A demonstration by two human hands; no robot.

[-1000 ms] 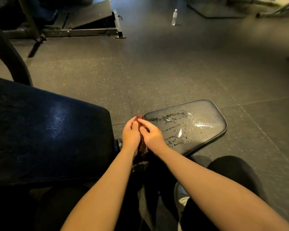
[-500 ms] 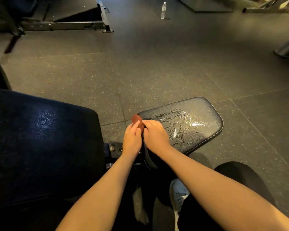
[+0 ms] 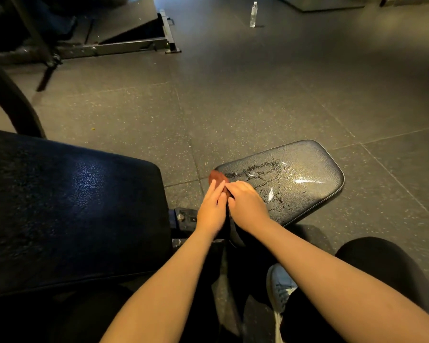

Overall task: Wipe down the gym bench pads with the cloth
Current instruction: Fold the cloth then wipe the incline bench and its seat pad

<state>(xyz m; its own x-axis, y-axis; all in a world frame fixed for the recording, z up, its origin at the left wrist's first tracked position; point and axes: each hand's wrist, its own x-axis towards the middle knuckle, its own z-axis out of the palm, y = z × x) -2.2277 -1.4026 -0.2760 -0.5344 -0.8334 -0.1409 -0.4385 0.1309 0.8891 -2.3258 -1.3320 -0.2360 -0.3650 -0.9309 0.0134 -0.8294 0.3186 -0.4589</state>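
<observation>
A small dark seat pad (image 3: 297,167) lies low at centre right, with wet streaks and droplets shining on its top. At its left end sits a reddish-brown cloth (image 3: 216,177), mostly covered by my hands. My left hand (image 3: 211,210) rests on the cloth with straight fingers. My right hand (image 3: 248,206) is beside it, touching it, fingers bent over the cloth's right side. A large dark back pad (image 3: 72,206) fills the left.
The bench's metal hinge bracket (image 3: 183,217) shows between the two pads. My knee and a white shoe (image 3: 279,290) are under my right arm. A machine frame (image 3: 124,43) stands far left, a water bottle (image 3: 253,14) on the rubber floor beyond, and a curved post (image 3: 13,105) at left.
Both hands stay together at the seat pad's left end. More of the cloth now shows past my left fingertips. The view has shifted a little.
</observation>
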